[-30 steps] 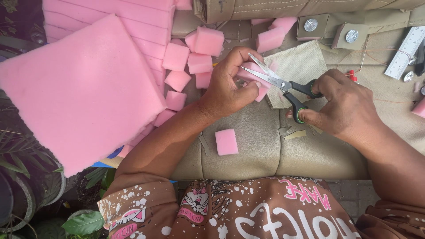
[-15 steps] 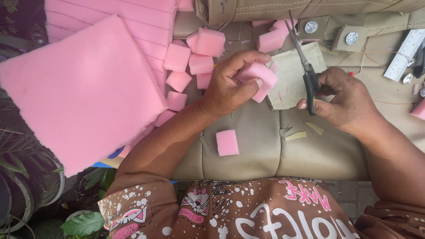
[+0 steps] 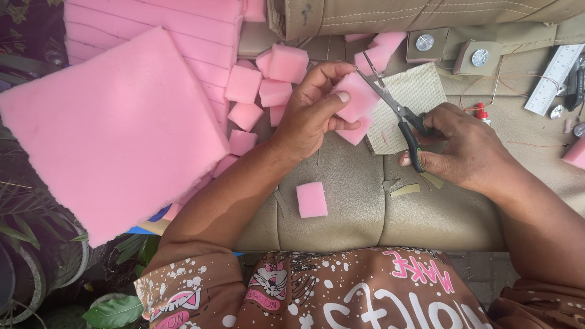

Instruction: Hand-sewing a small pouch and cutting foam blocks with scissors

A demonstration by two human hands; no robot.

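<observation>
My left hand (image 3: 314, 109) pinches a small pink foam block (image 3: 356, 97) between thumb and fingers, with a second pink piece showing just under it. My right hand (image 3: 463, 146) grips black-handled scissors (image 3: 396, 109); their blades are open and the tips reach the block's upper right edge. Both hands hover over a tan leather cushion (image 3: 359, 213). A cut pink foam square (image 3: 311, 199) lies on the cushion below my left hand.
A large pink foam sheet (image 3: 116, 128) covers the left. Several cut foam squares (image 3: 268, 79) are piled behind my left hand. A beige fabric patch (image 3: 414, 91), two metal-button squares (image 3: 451, 52), a ruler (image 3: 554, 76) and red thread lie at the back right. Plants sit lower left.
The scissors swung from upright down toward the foam block, and their blades now meet its edge. My left hand turned the block slightly and lifted it.
</observation>
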